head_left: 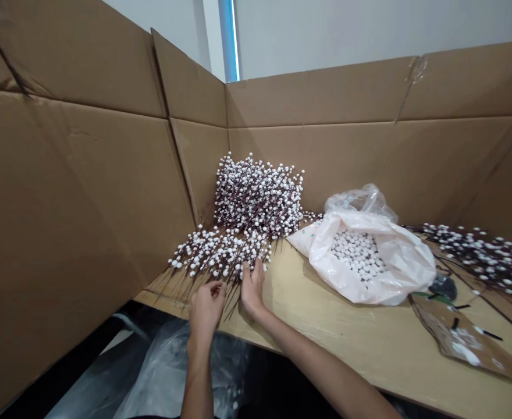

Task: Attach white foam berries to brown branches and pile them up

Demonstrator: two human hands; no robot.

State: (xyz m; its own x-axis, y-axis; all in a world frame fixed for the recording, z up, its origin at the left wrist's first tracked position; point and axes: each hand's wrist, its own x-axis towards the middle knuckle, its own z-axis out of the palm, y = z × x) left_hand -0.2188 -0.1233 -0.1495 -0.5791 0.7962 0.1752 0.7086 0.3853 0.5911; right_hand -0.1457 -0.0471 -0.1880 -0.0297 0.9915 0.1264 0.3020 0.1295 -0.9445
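Observation:
Dark-stemmed sprays with white berries (214,247) lie in a loose heap on the table, their bare stem ends toward me. My left hand (206,302) is at those stem ends, its fingers curled in a pinch; what is between them, if anything, is too small to make out. Just to its right, my right hand (251,288) has its fingers stretched out and rests against the heap's right edge. Behind both hands, a taller dense pile of similar berry sprays (258,195) leans in the cardboard corner.
A white plastic bag (326,265) of loose white balls (358,256) stands open right of centre. More berry sprays (483,256) lie at far right, near a torn cardboard piece (434,331). Cardboard walls (347,157) enclose the table (321,331). Clear plastic (164,366) hangs below its front edge.

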